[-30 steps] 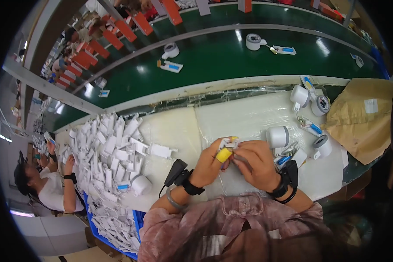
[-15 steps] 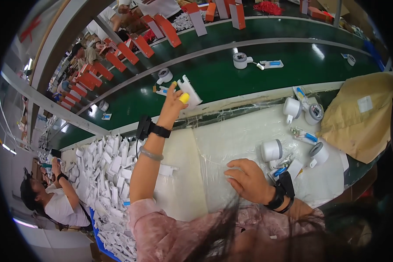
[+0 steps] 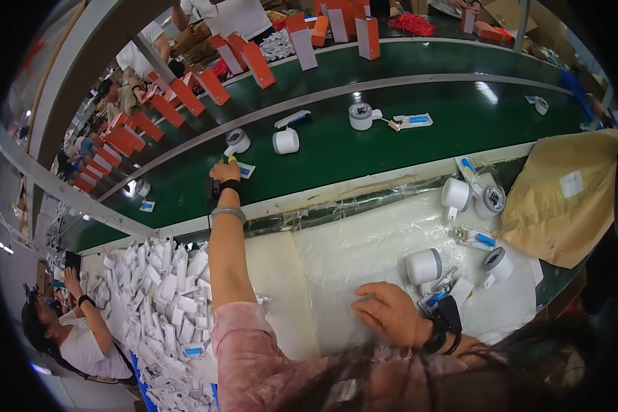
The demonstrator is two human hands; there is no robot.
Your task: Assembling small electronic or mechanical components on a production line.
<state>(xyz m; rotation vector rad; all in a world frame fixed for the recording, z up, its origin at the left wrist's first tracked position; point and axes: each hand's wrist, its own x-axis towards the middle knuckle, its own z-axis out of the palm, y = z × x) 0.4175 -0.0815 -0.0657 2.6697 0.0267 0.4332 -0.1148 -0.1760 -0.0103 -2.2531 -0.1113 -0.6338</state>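
Observation:
My left hand reaches over the green conveyor belt, a yellow cover on one fingertip. Its fingers are mostly hidden, so any hold is unclear. Close by lie a white round housing with a grey rim and a white strip with a blue part. Further right on the belt are a white cylinder and another blue-marked strip. My right hand is open above the plastic-covered table, fingers loosely stretched and nothing held. Beside it stands a white cup-shaped housing.
A heap of white plastic parts covers the table's left. More housings and brown paper lie at right. Orange-and-white boxes line the belt's far side. A metal post rises at left; a co-worker works there.
My left hand has moved away from a white flat piece toward the housing at left. A white cylinder and strip now show on the belt. My right hand stays nearly still.

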